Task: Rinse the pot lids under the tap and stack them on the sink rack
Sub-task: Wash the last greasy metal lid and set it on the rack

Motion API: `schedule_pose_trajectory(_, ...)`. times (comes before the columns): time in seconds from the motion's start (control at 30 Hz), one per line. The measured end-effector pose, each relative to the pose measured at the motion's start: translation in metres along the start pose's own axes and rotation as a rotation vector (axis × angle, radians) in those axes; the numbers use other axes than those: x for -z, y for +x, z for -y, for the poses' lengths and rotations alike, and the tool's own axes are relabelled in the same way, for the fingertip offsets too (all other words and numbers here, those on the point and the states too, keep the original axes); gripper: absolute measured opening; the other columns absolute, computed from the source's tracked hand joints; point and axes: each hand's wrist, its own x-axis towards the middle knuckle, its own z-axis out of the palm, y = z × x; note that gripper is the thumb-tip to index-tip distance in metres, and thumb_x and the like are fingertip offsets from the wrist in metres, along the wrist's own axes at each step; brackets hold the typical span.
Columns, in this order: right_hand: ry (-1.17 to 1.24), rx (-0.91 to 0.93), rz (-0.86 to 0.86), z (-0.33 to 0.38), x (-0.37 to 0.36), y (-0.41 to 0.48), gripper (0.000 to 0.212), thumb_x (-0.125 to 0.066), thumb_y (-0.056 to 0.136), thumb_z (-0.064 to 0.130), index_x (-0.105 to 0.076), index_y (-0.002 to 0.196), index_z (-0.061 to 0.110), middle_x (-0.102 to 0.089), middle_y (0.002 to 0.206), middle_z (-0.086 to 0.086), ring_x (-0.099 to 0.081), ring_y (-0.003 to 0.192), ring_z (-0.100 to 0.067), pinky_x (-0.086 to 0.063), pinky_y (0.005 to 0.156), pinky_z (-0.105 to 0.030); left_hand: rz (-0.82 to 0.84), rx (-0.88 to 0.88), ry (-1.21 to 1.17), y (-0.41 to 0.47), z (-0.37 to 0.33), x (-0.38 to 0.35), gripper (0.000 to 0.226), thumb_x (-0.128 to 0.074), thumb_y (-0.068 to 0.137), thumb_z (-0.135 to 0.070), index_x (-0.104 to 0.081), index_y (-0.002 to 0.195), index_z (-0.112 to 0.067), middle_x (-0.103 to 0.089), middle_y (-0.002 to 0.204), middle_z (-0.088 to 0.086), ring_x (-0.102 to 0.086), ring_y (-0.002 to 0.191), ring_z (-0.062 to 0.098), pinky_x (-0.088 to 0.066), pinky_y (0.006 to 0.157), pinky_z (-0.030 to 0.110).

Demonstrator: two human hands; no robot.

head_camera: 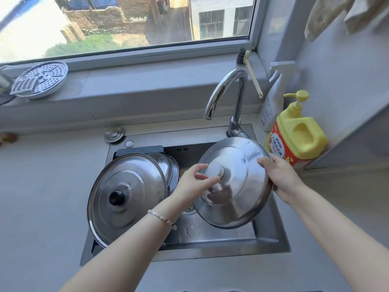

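The pale desk [42, 186] carries a steel sink [273, 239] set below a window sill. On the sink's left side a black-knobbed lid [126, 197], the widest one here, lies tilted on a dark rack [139, 149], its domed top facing up and towards the person; smaller lids [166, 165] lean behind its far right edge. Over the basin on the right is the pale-knobbed lid [237, 186], round, shiny and smeared with reflections. It is tipped so that its dome faces up and towards the camera, with its far edge near the foot of the tap [227, 89] and its near edge low in the basin. The right hand [280, 178] has its grip closed on the lid's right rim, thumb on top and fingers hidden beneath. The left hand [193, 182] has a narrow grip, thumb and fingers pinching the pale knob [214, 170] at the centre; a bracelet [162, 218] circles that wrist. The tap's curved spout points left, away from the lid. A yellow pump bottle [299, 135] stands just beside the sink's far right corner
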Motion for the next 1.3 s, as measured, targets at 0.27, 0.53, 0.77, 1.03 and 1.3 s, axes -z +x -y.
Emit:
schedule_pose_trajectory(0.27, -0.564, 0.036, -0.035, 0.004, 0.015, -0.006, 0.041, -0.06, 0.081, 0.028, -0.055, 0.117, 0.009, -0.059, 0.108, -0.012, -0.054, 0.105, -0.027, -0.042, 0.085, -0.036, -0.088, 0.038, 0.098, -0.007, -0.014, -0.018, 0.061, -0.072, 0.046, -0.044, -0.056, 0.097, -0.015, -0.056, 0.072, -0.004, -0.059, 0.067, 0.014, -0.055, 0.07, 0.036)
schedule_pose_trajectory(0.53, -1.18, 0.549, 0.329, 0.023, -0.035, -0.05, 0.073, -0.069, 0.078, 0.035, -0.031, 0.14, 0.029, -0.039, 0.129, 0.003, -0.046, 0.116, -0.016, -0.038, 0.089, -0.025, -0.024, 0.037, -0.034, -0.019, -0.034, -0.016, 0.022, -0.06, 0.082, -0.02, -0.041, 0.071, -0.018, -0.053, 0.056, -0.002, -0.05, 0.056, 0.015, -0.047, 0.058, 0.026)
schedule_pose_trajectory(0.77, -1.21, 0.62, 0.399, 0.021, -0.095, -0.042, 0.062, -0.071, 0.074, 0.042, -0.044, 0.129, 0.029, -0.047, 0.112, 0.001, -0.056, 0.098, -0.02, -0.042, 0.075, -0.03, -0.069, -0.011, 0.052, -0.033, -0.019, 0.03, 0.012, -0.048, 0.086, -0.029, -0.052, 0.083, -0.018, -0.055, 0.069, 0.001, -0.057, 0.074, 0.023, -0.049, 0.075, 0.038)
schedule_pose_trajectory(1.03, -1.075, 0.57, 0.431, 0.007, -0.189, -0.015, 0.051, -0.068, 0.075, 0.03, -0.053, 0.122, 0.015, -0.055, 0.118, -0.006, -0.051, 0.112, -0.022, -0.04, 0.092, -0.03, -0.411, -0.011, 0.089, -0.041, 0.037, 0.126, 0.016, -0.049, 0.082, -0.015, -0.056, 0.075, -0.027, -0.063, 0.076, -0.002, -0.063, 0.081, 0.026, -0.052, 0.077, 0.037)
schedule_pose_trajectory(1.3, -1.111, 0.355, 0.391, -0.003, -0.313, 0.02, 0.056, -0.064, 0.081, 0.033, -0.044, 0.131, 0.017, -0.046, 0.129, -0.009, -0.05, 0.114, -0.027, -0.041, 0.088, -0.032, -0.608, 0.059, 0.122, -0.042, 0.078, 0.223, 0.014, -0.047, 0.089, -0.016, -0.059, 0.096, -0.017, -0.058, 0.085, -0.002, -0.053, 0.081, 0.02, -0.038, 0.062, 0.024)
